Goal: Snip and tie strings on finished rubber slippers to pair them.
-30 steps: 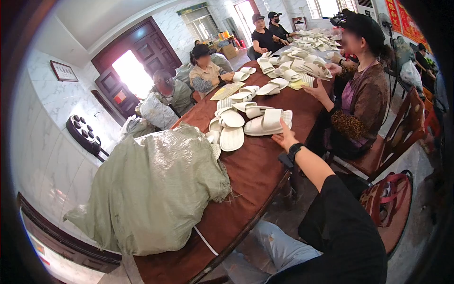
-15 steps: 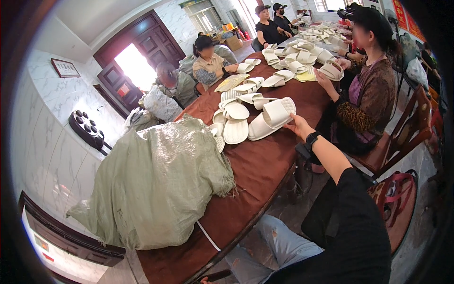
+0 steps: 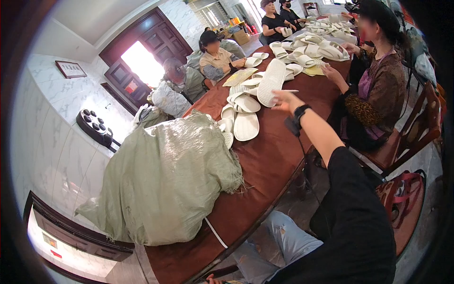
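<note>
My right hand (image 3: 287,101), with a dark watch on the wrist, is out over the brown-covered table (image 3: 265,165). Its fingers are at the heel end of a cream slipper (image 3: 273,81), tilted up so the patterned sole shows. A thin pale edge sticks out beside the fingers; what it belongs to I cannot make out. Just nearer lie loose cream slippers (image 3: 246,127), overlapping each other. Only a bit of my left hand (image 3: 215,280) shows at the lower edge, low beside the table; its fingers are mostly cut off.
A large pale green woven sack (image 3: 165,184) covers the table's near left. Farther along is a long heap of slippers (image 3: 312,49). Co-workers sit on both sides; the one at right (image 3: 378,85) is close to my arm. A wooden chair (image 3: 411,132) stands behind that person.
The slipper at my right hand has gone farther away and tipped up, turning its sole toward me. My view has shifted slightly, so the whole scene sits a little differently.
</note>
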### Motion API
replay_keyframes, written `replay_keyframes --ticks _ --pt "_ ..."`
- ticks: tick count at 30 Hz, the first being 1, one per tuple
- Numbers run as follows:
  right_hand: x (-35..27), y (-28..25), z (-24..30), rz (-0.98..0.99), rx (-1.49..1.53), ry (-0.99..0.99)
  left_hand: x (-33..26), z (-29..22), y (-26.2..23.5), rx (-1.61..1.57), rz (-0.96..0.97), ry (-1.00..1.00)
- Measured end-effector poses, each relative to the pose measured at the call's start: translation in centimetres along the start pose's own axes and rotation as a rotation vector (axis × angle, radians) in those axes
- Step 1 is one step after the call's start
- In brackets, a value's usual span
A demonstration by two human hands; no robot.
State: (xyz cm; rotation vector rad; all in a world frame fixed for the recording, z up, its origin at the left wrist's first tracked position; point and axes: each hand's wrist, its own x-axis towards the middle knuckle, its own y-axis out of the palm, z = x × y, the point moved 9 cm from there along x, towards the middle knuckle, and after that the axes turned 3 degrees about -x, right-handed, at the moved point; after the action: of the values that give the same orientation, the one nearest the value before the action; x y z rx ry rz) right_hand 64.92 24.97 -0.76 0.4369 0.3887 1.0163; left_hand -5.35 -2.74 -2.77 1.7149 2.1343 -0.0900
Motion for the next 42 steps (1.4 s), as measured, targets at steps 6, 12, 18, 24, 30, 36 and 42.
replay_keyframes --ticks 6,12,18,24,30,36,42 --pt "-6.0 8.4 -17.5 0.051 -0.027 0.359 -0.2 -0.3 0.8 -0.032 -0.024 0.031" --pt "-0.4 10.6 -19.8 -0.059 0.545 0.134 1.6 1.5 -2.3 -0.131 -0.033 -0.015" --pt "5.6 7.0 -15.4 -0.270 0.840 -0.033 2.5 3.4 -7.3 -0.115 -0.103 -0.035" --pt "6.6 1.4 -6.9 -0.327 1.036 -0.244 1.4 2.9 -8.8 -0.107 -0.201 -0.076" --pt "4.7 -5.6 -5.1 -0.229 1.018 -0.269 1.3 3.0 -7.7 -0.109 -0.211 -0.112" --pt "0.7 -5.8 -10.9 -0.579 0.883 -0.129 0.6 1.1 -2.0 -0.054 -0.125 -0.108" --pt "-3.0 1.7 -14.8 -0.456 0.711 -0.078 0.8 -0.5 0.6 -0.040 -0.011 0.032"
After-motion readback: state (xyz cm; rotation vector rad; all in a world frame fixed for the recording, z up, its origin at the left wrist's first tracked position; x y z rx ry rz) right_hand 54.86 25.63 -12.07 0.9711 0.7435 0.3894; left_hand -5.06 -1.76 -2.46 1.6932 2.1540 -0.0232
